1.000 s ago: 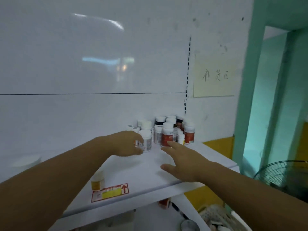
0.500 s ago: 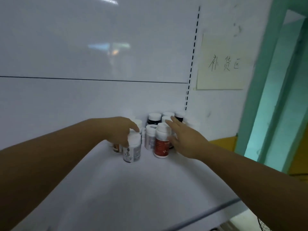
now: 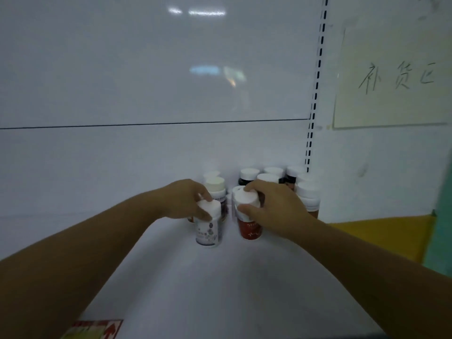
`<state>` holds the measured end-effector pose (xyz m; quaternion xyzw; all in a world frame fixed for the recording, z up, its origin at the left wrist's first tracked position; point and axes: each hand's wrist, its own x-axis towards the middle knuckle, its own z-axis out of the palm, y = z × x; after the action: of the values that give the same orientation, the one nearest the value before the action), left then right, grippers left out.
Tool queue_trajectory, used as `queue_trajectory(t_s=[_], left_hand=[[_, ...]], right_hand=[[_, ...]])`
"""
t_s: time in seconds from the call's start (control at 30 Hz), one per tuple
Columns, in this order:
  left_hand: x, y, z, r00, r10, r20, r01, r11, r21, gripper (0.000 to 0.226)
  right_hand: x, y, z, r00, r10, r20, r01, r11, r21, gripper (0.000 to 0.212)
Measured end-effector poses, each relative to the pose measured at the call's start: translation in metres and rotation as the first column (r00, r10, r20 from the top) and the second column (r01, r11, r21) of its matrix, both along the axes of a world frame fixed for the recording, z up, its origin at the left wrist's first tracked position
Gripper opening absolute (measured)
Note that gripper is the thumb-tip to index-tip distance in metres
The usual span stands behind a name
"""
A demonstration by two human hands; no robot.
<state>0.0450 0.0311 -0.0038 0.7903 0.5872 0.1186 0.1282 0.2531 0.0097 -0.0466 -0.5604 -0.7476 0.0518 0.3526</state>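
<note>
At twelve o'clock, left hand (image 3: 186,200) gripping the white bottle (image 3: 208,228), right hand (image 3: 274,209) the red bottle (image 3: 249,230), my knuckles might topple the bottles behind (image 3: 269,177).

Head view, forward-down, close over shelf (image 3: 220,289)

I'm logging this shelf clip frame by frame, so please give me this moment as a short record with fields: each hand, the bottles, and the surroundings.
left hand: grips the white cap of the pale-label bottle
right hand: grips the white cap of the red-label bottle
held bottles: upright, side by side, a gap between them
other bottles: white-capped cluster behind, at the back panel
shelf: white
sticker: red and yellow, front left of the shelf
paper note: handwritten, on the wall at right
</note>
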Motion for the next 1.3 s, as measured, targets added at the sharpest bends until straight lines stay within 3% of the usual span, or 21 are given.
queue_trajectory(t_s=[0.07, 0.13, 0.2, 0.27, 0.43, 0.6, 0.9, 1.07, 1.3], left_hand=[[-0.001, -0.012, 0.004, 0.977, 0.065, 0.202, -0.054, 0.997, -0.061, 0.046], [-0.003, -0.030, 0.010, 0.922, 0.124, 0.367, -0.094, 0.991, -0.098, 0.036], [-0.010, -0.052, 0.017, 0.883, 0.162, 0.441, -0.141, 0.987, -0.079, 0.028], [-0.021, -0.079, 0.026, 0.860, 0.190, 0.474, -0.184, 0.981, -0.060, 0.022], [-0.063, -0.147, 0.043, 0.814, 0.313, 0.489, -0.309, 0.947, -0.090, 0.026], [-0.112, -0.203, 0.052, 0.783, 0.387, 0.487, -0.408, 0.910, -0.068, 0.023], [-0.232, -0.289, 0.049, 0.728, 0.380, 0.570, -0.487, 0.872, 0.041, 0.027], [-0.305, -0.319, 0.052, 0.643, 0.339, 0.687, -0.550, 0.828, 0.106, 0.032], [-0.374, -0.328, 0.043, 0.557, 0.291, 0.778, -0.560, 0.823, 0.094, 0.032]], right_hand=[[0.004, 0.001, 0.005, 0.986, 0.037, -0.162, -0.041, 0.999, -0.023, 0.043], [0.004, 0.002, 0.016, 0.913, 0.127, -0.388, -0.171, 0.982, -0.083, 0.041], [-0.004, -0.002, 0.032, 0.794, 0.235, -0.560, -0.358, 0.926, -0.121, 0.037], [-0.018, -0.009, 0.045, 0.700, 0.337, -0.630, -0.519, 0.846, -0.123, 0.029], [-0.074, -0.037, 0.058, 0.575, 0.508, -0.642, -0.729, 0.674, -0.120, 0.037], [-0.138, -0.073, 0.065, 0.523, 0.581, -0.624, -0.793, 0.599, -0.108, 0.040], [-0.271, -0.146, 0.078, 0.495, 0.661, -0.564, -0.827, 0.558, -0.072, 0.058], [-0.349, -0.180, 0.089, 0.512, 0.686, -0.517, -0.798, 0.602, 0.008, 0.047], [-0.416, -0.194, 0.099, 0.567, 0.691, -0.449, -0.780, 0.626, -0.021, 0.064]])
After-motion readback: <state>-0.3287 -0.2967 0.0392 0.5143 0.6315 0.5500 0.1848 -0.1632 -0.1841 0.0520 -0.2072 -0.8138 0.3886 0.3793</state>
